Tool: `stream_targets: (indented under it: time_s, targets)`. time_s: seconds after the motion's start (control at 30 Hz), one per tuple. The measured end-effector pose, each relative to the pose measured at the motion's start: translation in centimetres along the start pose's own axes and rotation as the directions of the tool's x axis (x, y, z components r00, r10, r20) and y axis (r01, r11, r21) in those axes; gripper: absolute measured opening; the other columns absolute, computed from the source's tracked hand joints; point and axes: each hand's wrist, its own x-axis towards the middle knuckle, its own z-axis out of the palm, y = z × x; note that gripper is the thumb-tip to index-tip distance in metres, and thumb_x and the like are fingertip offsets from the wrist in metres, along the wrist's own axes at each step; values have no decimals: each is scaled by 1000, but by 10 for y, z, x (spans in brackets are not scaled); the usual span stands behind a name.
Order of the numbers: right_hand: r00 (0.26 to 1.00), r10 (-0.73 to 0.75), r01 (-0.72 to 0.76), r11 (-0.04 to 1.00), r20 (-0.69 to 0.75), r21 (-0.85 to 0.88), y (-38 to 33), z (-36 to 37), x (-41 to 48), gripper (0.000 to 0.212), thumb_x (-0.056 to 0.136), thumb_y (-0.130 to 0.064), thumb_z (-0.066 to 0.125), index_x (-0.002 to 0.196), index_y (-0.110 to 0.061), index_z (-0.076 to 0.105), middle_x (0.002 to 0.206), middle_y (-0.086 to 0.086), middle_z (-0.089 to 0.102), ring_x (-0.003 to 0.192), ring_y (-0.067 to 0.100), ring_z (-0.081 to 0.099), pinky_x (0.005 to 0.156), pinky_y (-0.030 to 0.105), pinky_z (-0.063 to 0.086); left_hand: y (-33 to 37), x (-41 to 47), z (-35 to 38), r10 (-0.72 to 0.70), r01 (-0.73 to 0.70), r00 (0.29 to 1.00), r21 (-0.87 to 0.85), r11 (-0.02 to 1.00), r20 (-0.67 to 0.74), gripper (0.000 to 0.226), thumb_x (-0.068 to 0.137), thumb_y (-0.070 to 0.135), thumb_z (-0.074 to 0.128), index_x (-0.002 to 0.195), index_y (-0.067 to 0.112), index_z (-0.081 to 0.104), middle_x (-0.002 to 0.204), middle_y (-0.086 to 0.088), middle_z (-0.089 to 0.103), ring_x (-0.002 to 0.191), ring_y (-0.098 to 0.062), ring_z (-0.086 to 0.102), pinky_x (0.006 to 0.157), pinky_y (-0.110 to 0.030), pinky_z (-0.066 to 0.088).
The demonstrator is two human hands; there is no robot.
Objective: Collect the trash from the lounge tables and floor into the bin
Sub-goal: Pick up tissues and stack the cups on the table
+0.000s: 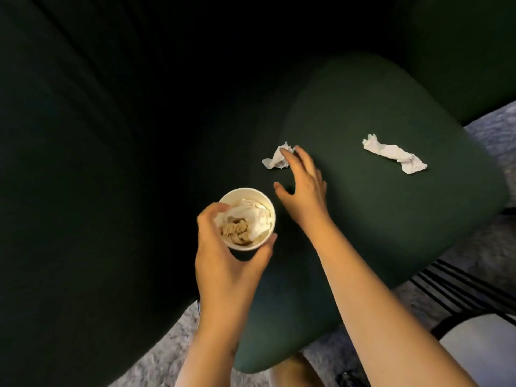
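Crumpled tissue point(276, 161) at fingertips of open-spread right hand point(301, 191), left hand point(223, 263) gripping tissue-stuffed paper cup point(259, 195)

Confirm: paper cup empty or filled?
Filled: crumpled white and brown napkins sit inside the paper cup, near its rim; left hand grips it.

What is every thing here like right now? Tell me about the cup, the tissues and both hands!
Paper cup: upright, stuffed with wadded paper, held by the left hand.
Left hand: grips the paper cup.
Right hand: open, fingers spread, fingertips at the near tissue.
Near tissue: crumpled, lying on the green seat.
Far tissue: twisted, lying on the green seat, untouched.
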Motion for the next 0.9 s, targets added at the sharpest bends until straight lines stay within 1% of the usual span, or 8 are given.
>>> stream_targets:
  time_s: [0.1, 0.23, 0.37, 0.47, 0.57, 0.63, 0.73, 0.9]
  targets:
    - [999, -51, 51, 998, -12, -32, 0, 12, 13, 55, 85, -14, 61, 136, -23, 44, 145, 2, 36, 124, 25, 35, 101, 37, 32, -9, 17, 7, -28, 27, 999, -54, 998, -21, 86, 56, 24, 86, 118, 44, 31, 116, 23, 49, 106, 10, 50, 79, 0, 38]
    - [996, -19, 27, 995, -86, 91, -3, 11, 13, 21, 82, 2, 62, 102, -2, 67, 111, 13, 60, 104, 24, 55, 85, 8, 35, -14, 36, 15, -63, 63, 998, -69, 996, 13, 76, 56, 18, 87, 108, 46, 39, 104, 32, 51, 99, 19, 49, 74, 2, 38]
    - [943, 99, -15, 966, -317, 257, -25, -21, -9, 7, 80, 1, 65, 80, -6, 69, 85, 1, 62, 76, 8, 61, 69, 13, 45, -7, 48, 16, -49, 51, 995, -29, 998, 85, 74, 60, 11, 87, 115, 36, 42, 108, 25, 51, 100, 21, 47, 75, 3, 36]
    - [853, 188, 13, 924, -486, 381, -54, -46, -29, 13, 75, -1, 68, 78, -13, 66, 78, -8, 59, 65, 0, 55, 61, 5, 39, 5, 56, 15, -3, 5, 989, -19, 1000, 145, 73, 62, 10, 86, 117, 34, 43, 111, 22, 52, 102, 18, 48, 77, 1, 37]
    - [860, 198, 21, 907, -470, 421, -78, -50, -45, 15, 71, -5, 72, 80, -16, 67, 77, -7, 63, 66, 4, 56, 63, 10, 43, 21, 63, 13, 62, -58, 975, -23, 998, 215, 71, 64, 15, 85, 114, 45, 44, 112, 19, 57, 103, 7, 54, 81, -6, 42]
    - [877, 107, 39, 956, -468, 291, -88, -47, -50, 8, 72, -9, 73, 78, -13, 70, 75, -5, 67, 72, 4, 56, 67, 15, 44, 29, 66, 13, 92, -96, 960, 2, 995, 263, 64, 69, 19, 81, 112, 49, 45, 112, 18, 59, 104, 0, 57, 83, -12, 44]
    - [894, -20, 64, 995, -448, 82, -90, -50, -51, 19, 84, -20, 55, 82, -14, 73, 82, -3, 71, 84, 3, 52, 81, 26, 37, 34, 69, 12, 123, -140, 952, 41, 989, 281, 61, 74, 23, 76, 122, 42, 43, 117, 14, 60, 105, -4, 58, 84, -10, 43]
    - [957, -114, 136, 988, -267, 66, -83, -67, -53, 34, 90, -26, 39, 104, -12, 66, 98, -5, 70, 100, 5, 56, 102, 37, 26, 41, 73, 11, 312, -344, 899, 52, 938, 308, 56, 77, 22, 71, 126, 29, 46, 123, 7, 54, 107, 4, 52, 82, -4, 39]
